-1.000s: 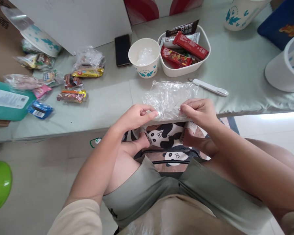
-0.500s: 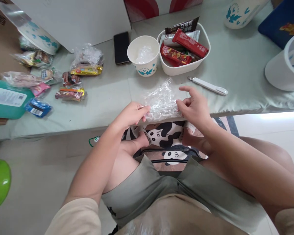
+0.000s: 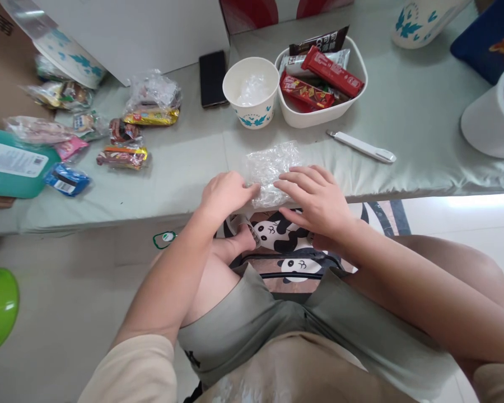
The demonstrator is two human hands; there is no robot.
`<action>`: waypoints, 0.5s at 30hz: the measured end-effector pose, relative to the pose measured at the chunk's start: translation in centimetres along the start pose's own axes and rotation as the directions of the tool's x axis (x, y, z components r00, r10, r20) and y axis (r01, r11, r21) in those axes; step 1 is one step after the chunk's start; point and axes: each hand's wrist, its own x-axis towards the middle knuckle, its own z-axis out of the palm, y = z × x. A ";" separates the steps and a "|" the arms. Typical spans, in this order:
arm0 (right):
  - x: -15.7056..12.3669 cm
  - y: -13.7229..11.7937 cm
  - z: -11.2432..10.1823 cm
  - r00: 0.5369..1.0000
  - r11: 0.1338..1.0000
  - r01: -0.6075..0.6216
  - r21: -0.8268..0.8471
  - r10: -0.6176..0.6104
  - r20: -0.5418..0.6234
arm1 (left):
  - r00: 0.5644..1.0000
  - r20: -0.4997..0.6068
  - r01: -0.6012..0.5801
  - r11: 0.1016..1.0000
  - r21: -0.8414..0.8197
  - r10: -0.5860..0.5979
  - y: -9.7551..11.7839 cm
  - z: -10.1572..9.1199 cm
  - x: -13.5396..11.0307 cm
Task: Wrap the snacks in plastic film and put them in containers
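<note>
A crumpled clear plastic bag (image 3: 273, 162) lies on the cloth at the table's front edge. My left hand (image 3: 227, 193) is closed at its left side, the thumb pressing on the bag's edge and the other fingers curled mostly out of sight. Over the right part of the bag, my right hand (image 3: 313, 196) has its fingers stretched out and apart, the tips at or just above the plastic. Beyond the bag stands a paper cup (image 3: 254, 115) with clear plastic inside. A white utility knife (image 3: 361, 146) lies right of my right hand.
Beside the cup is a white tub (image 3: 319, 116) of wrapped snack bars. A black phone (image 3: 213, 78) lies behind the cup. Several packaged snacks, including a blue packet (image 3: 67, 180), lie on the left. A white container (image 3: 487, 126) stands at the right.
My right hand has moved from the bag's right edge leftward over it, its fingers now spread out. The bag's raised upper corner has come down, so it lies flatter and more compact.
</note>
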 end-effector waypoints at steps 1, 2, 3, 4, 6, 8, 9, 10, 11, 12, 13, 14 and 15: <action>0.0 0.0 0.2 0.999 1.000 0.006 -0.011 -0.005 0.036 | 1.000 -0.020 0.010 1.000 -0.003 -0.010 -0.4 -0.1 0.1; 0.0 0.0 0.3 0.998 1.000 0.001 -0.023 0.001 0.069 | 0.998 -0.059 0.017 1.000 -0.011 -0.018 -0.8 -0.3 0.3; 0.0 0.1 0.4 0.995 1.000 -0.001 -0.030 0.004 0.097 | 0.993 -0.118 0.019 1.000 -0.020 -0.021 -1.3 -0.5 0.4; -0.1 0.3 0.5 0.993 1.000 0.000 -0.030 0.003 0.119 | 0.981 -0.190 0.018 0.999 -0.027 -0.023 -1.7 -0.7 0.5; -0.4 0.6 0.5 0.991 1.000 0.007 -0.020 -0.005 0.134 | 0.938 -0.346 0.001 0.999 -0.044 -0.017 -2.1 -1.2 0.5; -0.6 0.9 0.5 0.993 1.000 0.010 -0.021 -0.007 0.114 | 0.886 -0.462 -0.075 0.994 -0.079 0.030 -1.8 -1.4 0.1; -0.7 1.0 0.6 0.995 1.000 0.010 -0.027 -0.007 0.096 | 0.862 -0.500 -0.150 0.984 -0.100 0.081 -1.4 -1.4 -0.2; -0.8 1.2 0.6 0.997 0.999 0.010 -0.034 -0.007 0.075 | 0.838 -0.523 -0.251 0.961 -0.114 0.157 -0.7 -1.1 -0.7; -0.8 1.4 0.8 0.999 0.999 0.008 -0.039 -0.006 0.051 | 0.806 -0.534 -0.366 0.924 -0.112 0.254 0.1 -0.7 -1.2; -0.8 1.6 0.9 1.000 0.999 0.001 -0.039 0.000 0.025 | 0.766 -0.522 -0.483 0.872 -0.084 0.375 0.9 -0.2 -1.7; -0.8 1.7 1.0 1.000 0.999 -0.012 -0.033 0.012 -0.001 | 0.713 -0.491 -0.591 0.806 -0.038 0.500 1.7 0.5 -2.2; -0.7 1.9 1.0 0.999 0.999 -0.034 -0.022 0.033 -0.025 | 0.667 -0.432 -0.673 0.740 0.001 0.607 2.5 1.2 -2.7; -0.6 2.0 1.0 0.997 0.998 -0.064 -0.011 0.063 -0.044 | 0.656 -0.375 -0.702 0.712 0.016 0.655 3.1 1.9 -3.0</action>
